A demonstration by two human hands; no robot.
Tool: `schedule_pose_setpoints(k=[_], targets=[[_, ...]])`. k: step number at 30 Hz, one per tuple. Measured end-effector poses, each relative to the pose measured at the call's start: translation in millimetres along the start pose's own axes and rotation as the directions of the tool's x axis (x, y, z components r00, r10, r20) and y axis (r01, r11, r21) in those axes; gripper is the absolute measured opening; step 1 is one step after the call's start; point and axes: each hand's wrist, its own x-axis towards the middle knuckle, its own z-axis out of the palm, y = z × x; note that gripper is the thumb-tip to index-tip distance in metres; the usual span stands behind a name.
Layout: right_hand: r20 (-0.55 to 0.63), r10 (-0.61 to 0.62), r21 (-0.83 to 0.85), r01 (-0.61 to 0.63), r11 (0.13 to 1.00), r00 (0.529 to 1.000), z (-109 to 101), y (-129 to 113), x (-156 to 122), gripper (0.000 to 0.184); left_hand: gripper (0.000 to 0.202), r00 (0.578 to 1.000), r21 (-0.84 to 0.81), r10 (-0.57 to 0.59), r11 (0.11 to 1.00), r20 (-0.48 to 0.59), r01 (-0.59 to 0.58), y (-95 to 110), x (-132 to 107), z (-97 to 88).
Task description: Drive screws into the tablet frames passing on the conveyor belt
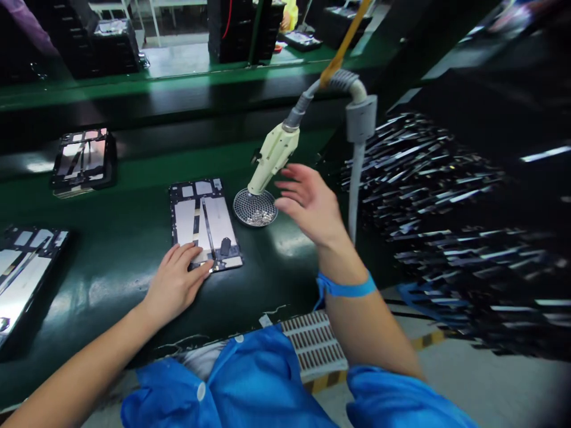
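In front of me an opened tablet (222, 215) lies on the green work surface, its inner plates and cables showing. My left hand (181, 270) rests on its near left corner, fingers stretched over the edge. To the right, my right hand (314, 205) is raised beside a pale electric screwdriver (273, 156), fingers apart and nothing visible in them. The screwdriver hangs from a grey cable, its tip pointing down over a round perforated dish (241, 207) that holds many small metal screws. Whether my right fingertips touch the screwdriver I cannot tell; they look slightly apart from it.
More opened tablets lie at the far left (82, 156) and near left (22, 267). A grey pole (355, 190) rises right of my right hand. Dense stacks of dark panels (428, 178) fill the right side. Black trays (232, 32) stand beyond the green ledge.
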Motion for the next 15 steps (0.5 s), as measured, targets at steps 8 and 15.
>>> schedule_pose_setpoints(k=[8,15], targets=[[-0.257,-0.036,0.213,0.093,0.973,0.966,71.1,-6.4,66.6,0.043,0.033,0.991,-0.096,0.070,0.992,-0.119,-0.081,-12.9,13.8,17.4],[-0.239,-0.090,0.220,0.144,0.965,0.967,83.0,-5.8,25.3,0.031,0.030,0.984,-0.104,-0.009,0.994,-0.179,-0.010,-20.4,16.6,20.9]])
